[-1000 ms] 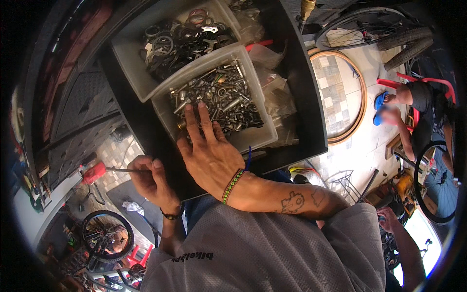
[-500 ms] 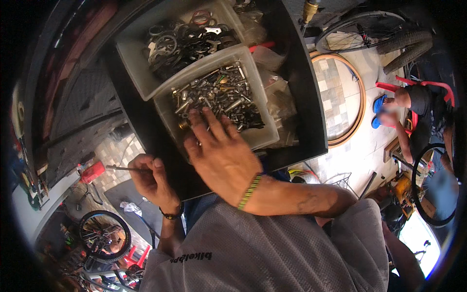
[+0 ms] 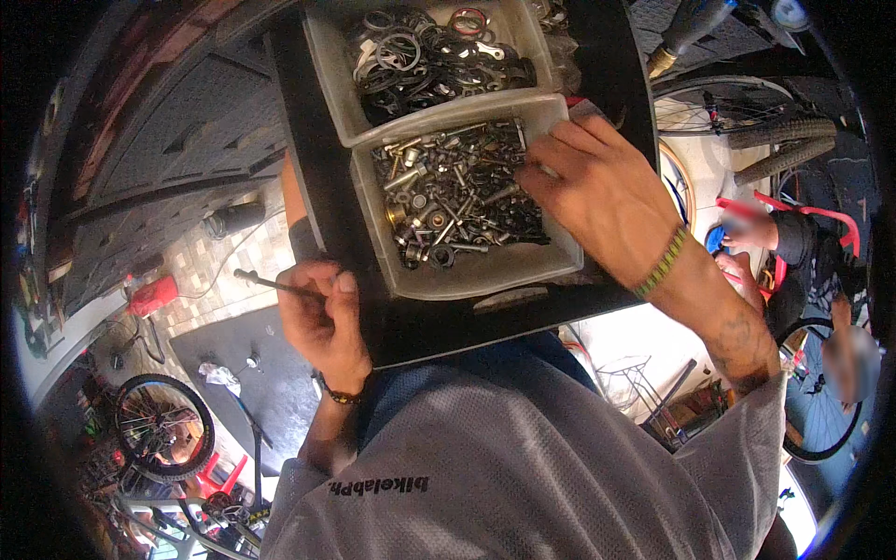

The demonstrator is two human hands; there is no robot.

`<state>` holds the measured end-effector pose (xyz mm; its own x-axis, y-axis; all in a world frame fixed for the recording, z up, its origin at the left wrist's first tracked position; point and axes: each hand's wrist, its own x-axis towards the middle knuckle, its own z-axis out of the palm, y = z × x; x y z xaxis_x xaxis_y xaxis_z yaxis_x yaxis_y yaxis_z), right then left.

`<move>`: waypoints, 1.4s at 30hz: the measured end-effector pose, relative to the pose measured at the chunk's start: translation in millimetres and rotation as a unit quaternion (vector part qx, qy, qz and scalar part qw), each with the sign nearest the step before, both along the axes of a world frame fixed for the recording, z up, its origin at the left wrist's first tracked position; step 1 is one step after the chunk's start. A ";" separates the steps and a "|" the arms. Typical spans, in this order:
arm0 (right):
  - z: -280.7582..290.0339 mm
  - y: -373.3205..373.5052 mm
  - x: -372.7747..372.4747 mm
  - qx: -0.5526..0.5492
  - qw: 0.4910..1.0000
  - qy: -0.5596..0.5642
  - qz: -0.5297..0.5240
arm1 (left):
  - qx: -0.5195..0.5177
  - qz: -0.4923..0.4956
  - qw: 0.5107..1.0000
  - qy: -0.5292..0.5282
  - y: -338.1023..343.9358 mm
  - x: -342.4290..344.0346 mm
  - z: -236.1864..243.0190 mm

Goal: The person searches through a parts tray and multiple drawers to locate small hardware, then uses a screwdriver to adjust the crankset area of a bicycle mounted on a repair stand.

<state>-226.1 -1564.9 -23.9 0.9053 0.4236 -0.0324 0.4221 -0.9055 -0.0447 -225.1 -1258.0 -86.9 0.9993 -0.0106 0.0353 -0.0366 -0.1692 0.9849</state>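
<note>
My left hand (image 3: 325,317) is closed around a thin dark rod (image 3: 266,283) with a small knobbed end, just off the near left corner of a black drawer (image 3: 350,322). In the drawer sits a translucent plastic bin (image 3: 495,287) of loose bolts, nuts and small metal fittings (image 3: 448,201). Over that bin's right wall is my right hand (image 3: 593,177), its fingers bent and pinched together. Whatever they hold, if anything, is hidden. Behind it, a second plastic bin (image 3: 327,70) holds rings, washers and flat dark parts (image 3: 420,61).
Plastic bags lie along the drawer's right side. At right, a person (image 3: 793,233) sits near a red chair (image 3: 821,219) and bicycle wheels (image 3: 719,103). A dark mat (image 3: 233,345) and another wheel (image 3: 163,427) lie at lower left.
My right hand has lifted out of the bolts and moved right to the bin's wall, its fingers now pinched. The left hand keeps the rod. The drawer appears further right in view.
</note>
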 end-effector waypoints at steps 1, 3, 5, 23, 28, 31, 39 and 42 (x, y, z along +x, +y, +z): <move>-8.0 -0.1 6.6 -0.022 1.000 -0.018 0.012 | 0.006 -0.004 1.000 -0.005 -0.5 1.6 -1.4; -22.8 6.5 11.9 -0.062 0.998 -0.005 0.007 | 0.004 0.002 1.000 -0.005 -3.1 3.3 -1.0; -34.7 18.1 13.2 -0.096 0.994 0.054 -0.026 | -0.020 -0.007 1.000 -0.001 -3.2 3.1 -0.6; -55.4 33.4 35.7 -0.229 0.969 0.097 -0.004 | -0.089 -0.026 0.995 0.036 2.7 -0.6 -0.9; -60.4 30.1 33.4 -0.225 0.972 0.067 -0.003 | -0.079 -0.037 0.996 -0.025 8.4 2.9 -6.3; -58.3 30.2 32.5 -0.246 0.968 0.052 0.019 | -0.055 -0.017 0.998 -0.004 14.7 -1.3 2.3; -12.9 33.4 29.8 -0.010 0.998 0.028 -0.050 | -0.115 -0.069 0.991 0.019 30.0 -7.3 36.4; 27.4 53.0 25.8 0.327 0.920 0.141 -0.160 | -0.014 -0.146 0.986 0.074 42.3 -14.5 63.9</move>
<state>-200.3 -1511.9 3.5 0.9818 0.1486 -0.1182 0.0258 -0.7213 -0.6922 -239.7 -1215.7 -23.0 0.9479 -0.3001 -0.1068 0.0650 -0.1459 0.9872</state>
